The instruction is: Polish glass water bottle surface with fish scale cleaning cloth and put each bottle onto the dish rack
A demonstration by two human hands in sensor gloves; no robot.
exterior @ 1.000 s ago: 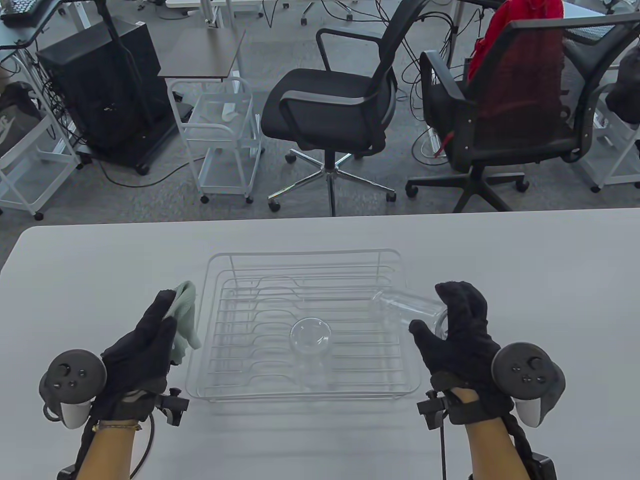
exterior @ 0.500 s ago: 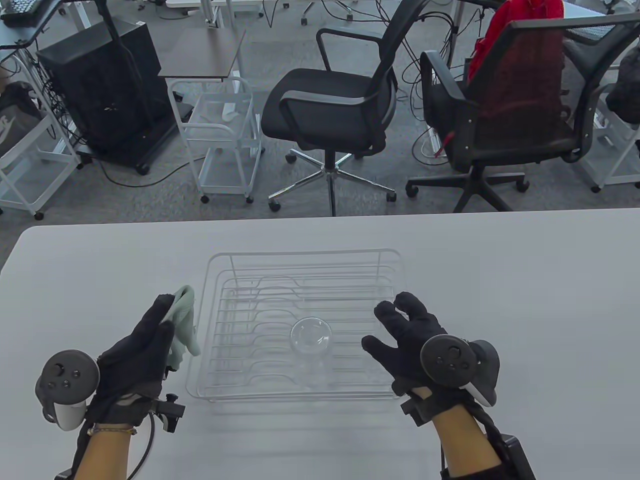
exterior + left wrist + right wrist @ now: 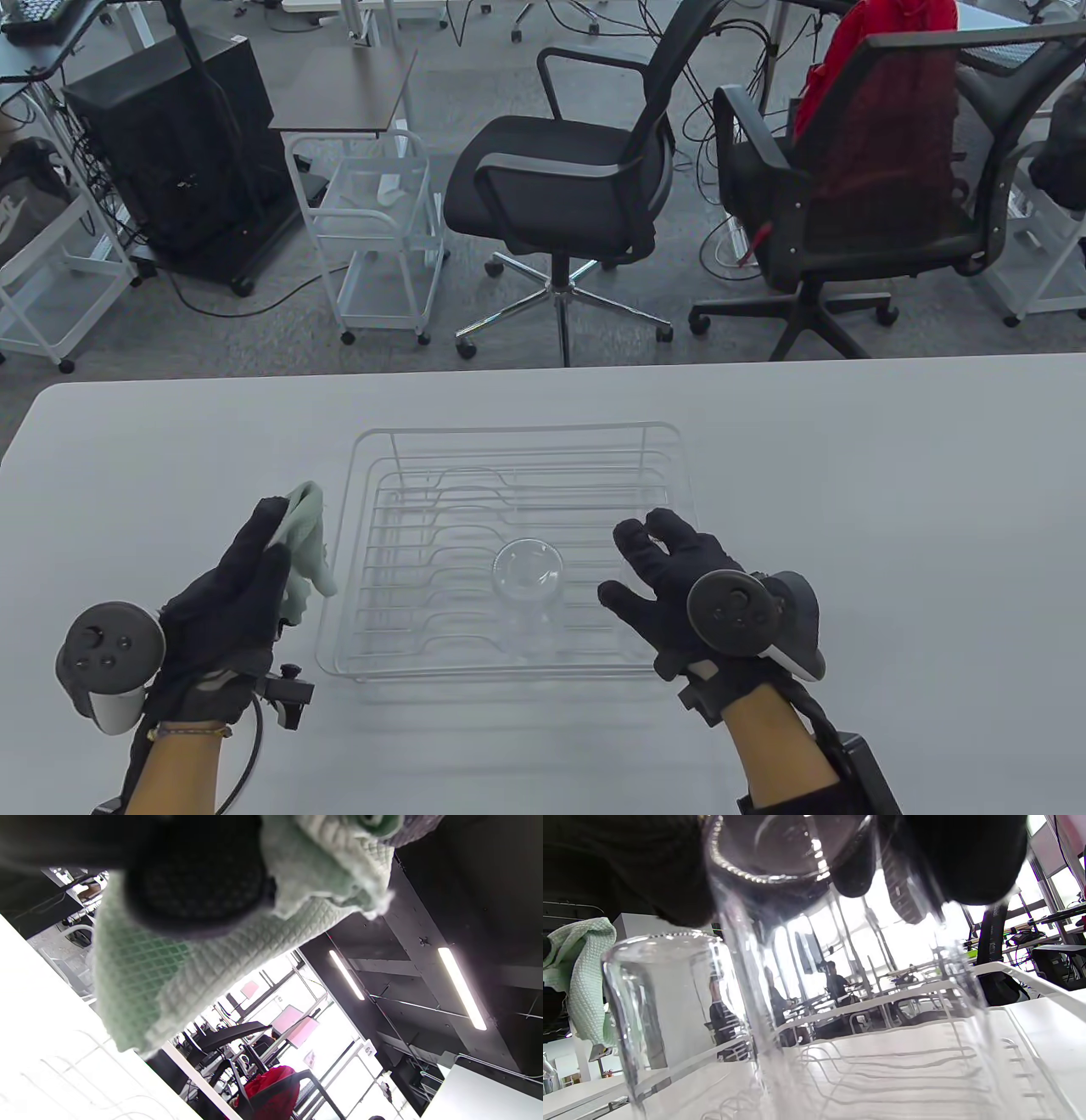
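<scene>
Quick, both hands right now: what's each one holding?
Left hand: fingers curled round the pale green waffle-textured cleaning cloth.
Right hand: gripping a clear glass bottle from above, over the white wire dish rack.

- A white table [image 3: 891, 475] fills the near half of the table view.
- Beyond its far edge stand two black mesh office chairs [image 3: 577, 178] on grey carpet.
- A red garment [image 3: 857, 51] hangs over the back of the right-hand chair.
- A white wire trolley [image 3: 382, 238] stands left of the chairs.
- A black cabinet on castors [image 3: 178, 144] stands further left.
- Cables [image 3: 730, 102] trail over the floor.
- Ceiling strip lights [image 3: 462, 988] show in the left wrist view.
</scene>
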